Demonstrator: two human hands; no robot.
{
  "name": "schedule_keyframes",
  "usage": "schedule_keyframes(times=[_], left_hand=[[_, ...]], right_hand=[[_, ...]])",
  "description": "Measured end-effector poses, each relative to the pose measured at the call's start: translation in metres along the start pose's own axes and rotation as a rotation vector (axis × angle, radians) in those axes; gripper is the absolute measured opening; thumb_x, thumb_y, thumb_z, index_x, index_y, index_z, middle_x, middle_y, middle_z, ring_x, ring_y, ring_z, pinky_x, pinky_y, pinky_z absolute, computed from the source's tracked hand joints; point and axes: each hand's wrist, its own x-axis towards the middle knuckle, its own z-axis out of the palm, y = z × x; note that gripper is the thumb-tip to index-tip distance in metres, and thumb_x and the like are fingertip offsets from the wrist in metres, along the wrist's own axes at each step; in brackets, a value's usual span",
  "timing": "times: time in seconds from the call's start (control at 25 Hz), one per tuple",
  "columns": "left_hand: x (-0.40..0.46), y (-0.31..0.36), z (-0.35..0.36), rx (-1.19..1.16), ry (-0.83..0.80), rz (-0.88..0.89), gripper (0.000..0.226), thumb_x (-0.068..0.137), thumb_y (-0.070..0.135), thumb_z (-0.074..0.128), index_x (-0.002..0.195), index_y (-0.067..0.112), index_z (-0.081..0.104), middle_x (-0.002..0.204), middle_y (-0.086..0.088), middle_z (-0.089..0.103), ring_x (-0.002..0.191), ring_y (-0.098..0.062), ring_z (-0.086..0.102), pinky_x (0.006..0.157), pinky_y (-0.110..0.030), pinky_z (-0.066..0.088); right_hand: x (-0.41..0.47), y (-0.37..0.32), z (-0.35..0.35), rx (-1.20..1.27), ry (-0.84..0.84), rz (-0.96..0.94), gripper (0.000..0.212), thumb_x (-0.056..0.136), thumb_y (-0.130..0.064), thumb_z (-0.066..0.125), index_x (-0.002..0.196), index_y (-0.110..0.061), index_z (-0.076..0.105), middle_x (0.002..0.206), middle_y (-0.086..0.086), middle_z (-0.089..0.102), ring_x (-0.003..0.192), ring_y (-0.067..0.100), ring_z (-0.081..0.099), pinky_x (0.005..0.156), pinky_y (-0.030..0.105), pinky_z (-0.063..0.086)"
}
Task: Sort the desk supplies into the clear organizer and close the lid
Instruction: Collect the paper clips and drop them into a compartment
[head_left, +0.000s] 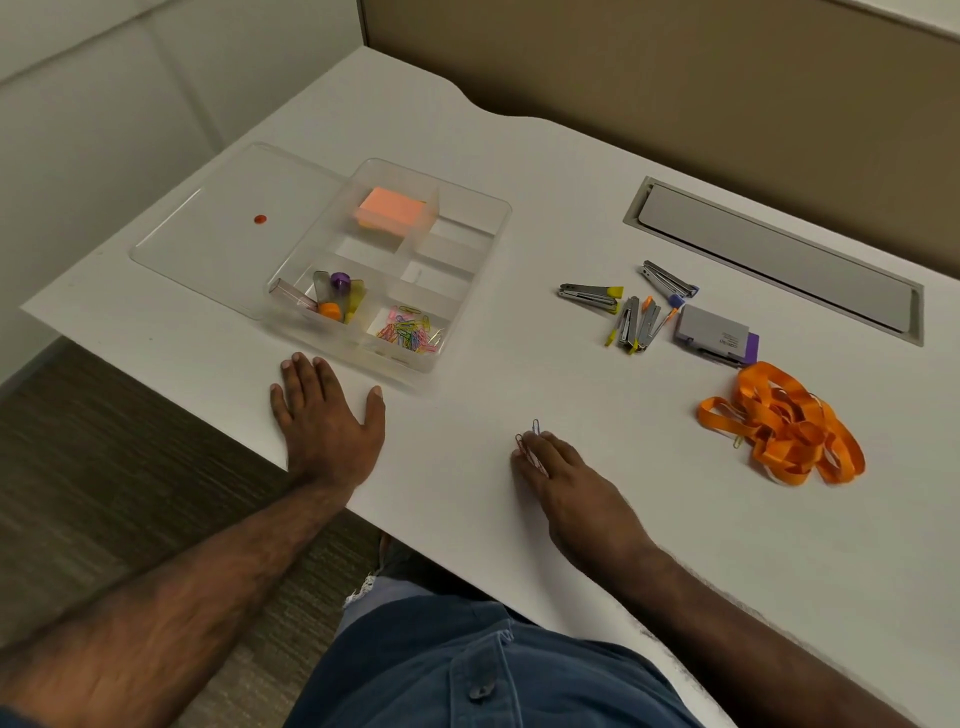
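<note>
The clear organizer (470, 291) stands open on the white desk, its lid (218, 228) lying flat to its left. Its compartments hold orange sticky notes (390, 209), coloured pins and clips (335, 296) and a heap of coloured paper clips (410, 328). My left hand (324, 410) rests flat on the desk just in front of the organizer. My right hand (563, 480) pinches a few loose paper clips (531, 441) at its fingertips on the desk. To the right lie several staple removers (631, 309), a grey and purple stapler (719, 338) and orange rubber bands (782, 423).
A grey cable hatch (774, 260) is set into the desk at the back right. A beige partition runs behind the desk. The desk's front edge cuts diagonally under my forearms, with carpet below on the left.
</note>
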Motion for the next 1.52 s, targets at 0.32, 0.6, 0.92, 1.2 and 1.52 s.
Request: schedule_keyframes(times=[0.32, 0.6, 0.92, 1.2, 1.52], left_hand=[[0.000, 0.000, -0.001, -0.007, -0.009, -0.003, 0.093, 0.097, 0.067, 0.024, 0.161, -0.001, 0.019, 0.171, -0.022, 0.013, 0.161, -0.033, 0.007, 0.130, -0.054, 0.010], [0.000, 0.000, 0.001, -0.008, 0.009, -0.001, 0.093, 0.097, 0.067, 0.024, 0.161, -0.002, 0.021, 0.171, -0.023, 0.015, 0.161, -0.034, 0.009, 0.130, -0.054, 0.010], [0.001, -0.002, 0.007, -0.003, 0.052, 0.004, 0.091, 0.098, 0.064, 0.029, 0.158, -0.004, 0.027, 0.169, -0.025, 0.021, 0.160, -0.034, 0.012, 0.129, -0.055, 0.011], [0.001, -0.002, 0.008, -0.010, 0.067, 0.007, 0.091, 0.099, 0.064, 0.031, 0.158, -0.004, 0.028, 0.169, -0.025, 0.021, 0.160, -0.034, 0.012, 0.129, -0.055, 0.012], [0.002, -0.002, 0.008, 0.002, 0.058, 0.001, 0.091, 0.099, 0.065, 0.031, 0.158, -0.004, 0.028, 0.169, -0.024, 0.021, 0.160, -0.034, 0.012, 0.129, -0.055, 0.012]], right_hand=[[0.028, 0.011, -0.006, 0.049, 0.061, 0.033, 0.037, 0.087, 0.005, 0.050, 0.104, -0.017, 0.075, 0.110, -0.001, 0.067, 0.098, 0.024, 0.058, 0.076, 0.037, 0.053], [0.068, 0.021, -0.032, 0.455, -0.017, 0.309, 0.017, 0.074, -0.012, 0.070, 0.077, -0.029, 0.068, 0.073, -0.014, 0.068, 0.068, 0.005, 0.060, 0.054, 0.021, 0.041], [0.125, 0.017, -0.075, 1.036, 0.124, 0.383, 0.016, 0.069, -0.007, 0.080, 0.077, -0.017, 0.070, 0.068, 0.005, 0.074, 0.056, 0.017, 0.066, 0.051, 0.025, 0.048], [0.198, -0.021, -0.101, 1.014, 0.250, 0.272, 0.010, 0.074, -0.009, 0.078, 0.079, -0.014, 0.070, 0.074, 0.001, 0.074, 0.059, 0.017, 0.067, 0.066, 0.044, 0.061], [0.202, -0.024, -0.105, 0.914, 0.270, 0.231, 0.010, 0.086, -0.011, 0.076, 0.092, -0.019, 0.077, 0.086, -0.004, 0.077, 0.075, 0.019, 0.074, 0.076, 0.043, 0.063]])
